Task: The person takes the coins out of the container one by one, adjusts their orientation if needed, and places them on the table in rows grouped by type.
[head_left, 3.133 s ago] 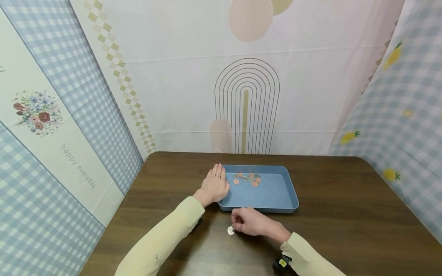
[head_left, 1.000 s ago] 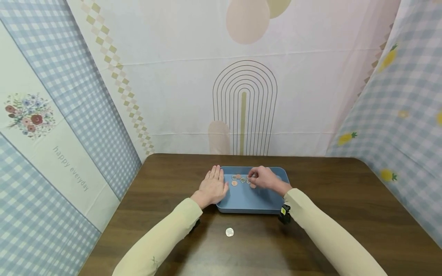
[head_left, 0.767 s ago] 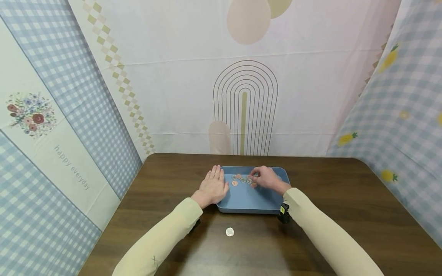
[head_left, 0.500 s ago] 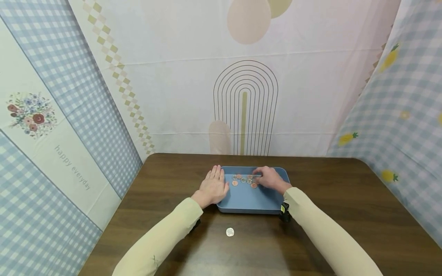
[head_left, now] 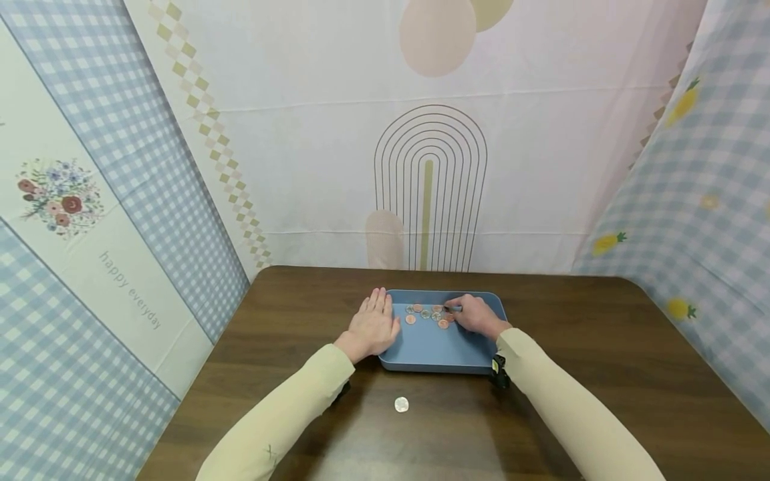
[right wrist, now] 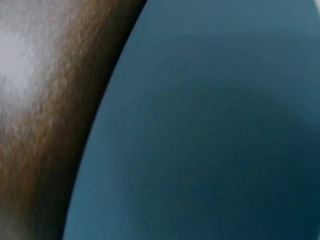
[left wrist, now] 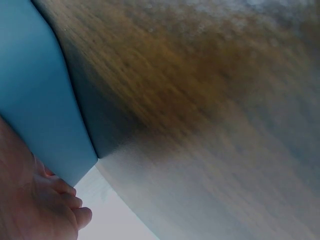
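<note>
One silver coin [head_left: 401, 404] lies alone on the dark wooden table [head_left: 601, 374], near the front edge and well apart from the blue tray [head_left: 439, 351]; it was under the right hand's fingertips three seconds ago and has kept the same spot since that hand left it. Right hand [head_left: 475, 316]: now inside the tray, fingers bent down onto the cluster of copper and silver coins [head_left: 430, 312] at the tray's far side; over the last second it has shifted slightly rightward there, and whether a coin is already pinched cannot be told from the head view. Left hand [head_left: 374, 324]: flat, fingers straight and together, resting against the tray's left rim, unchanged throughout. Judged from this, one coin has been set out and the hand has returned to the tray's coins. Wrist views show only blurred tray wall [left wrist: 35, 100] and tabletop.
</note>
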